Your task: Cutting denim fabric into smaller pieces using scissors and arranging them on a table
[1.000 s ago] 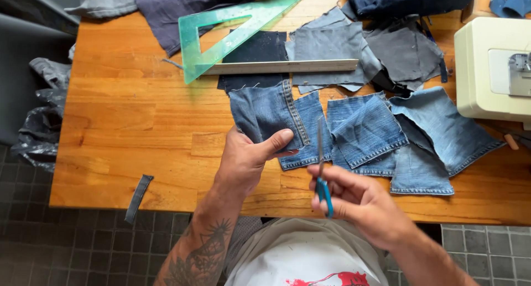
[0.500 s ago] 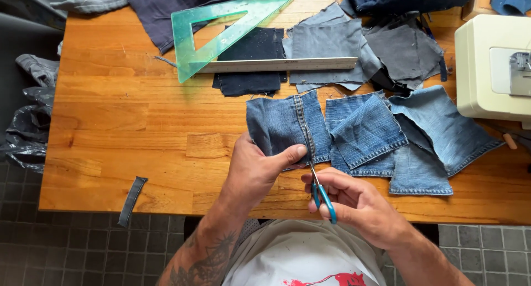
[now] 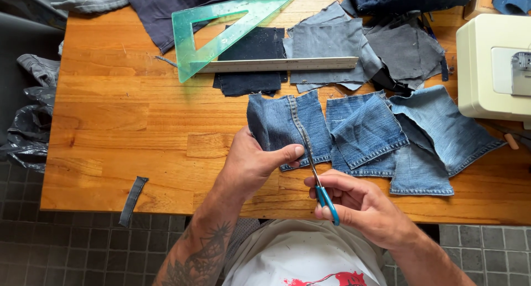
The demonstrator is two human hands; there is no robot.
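Note:
My left hand [image 3: 253, 163] pinches the lower edge of a blue denim piece [image 3: 287, 123] with a seam running down it, lifting it slightly off the wooden table [image 3: 121, 126]. My right hand [image 3: 359, 206] grips blue-handled scissors [image 3: 319, 186], whose blades point up along the seam of that piece. More blue denim pieces [image 3: 381, 137] lie overlapping just right of it.
A green transparent set square [image 3: 221, 29] and a long ruler [image 3: 276, 65] lie at the back over dark fabric pieces [image 3: 249, 59]. Grey fabric scraps [image 3: 387, 48] sit behind. A cream sewing machine [image 3: 492, 65] stands at right. A denim strip [image 3: 133, 200] hangs off the front edge. Black bags [image 3: 27, 120] lie left.
My left hand has drawn the denim piece right and closer, pinching its lower edge. My right hand has brought the scissors up so the blades meet the seam.

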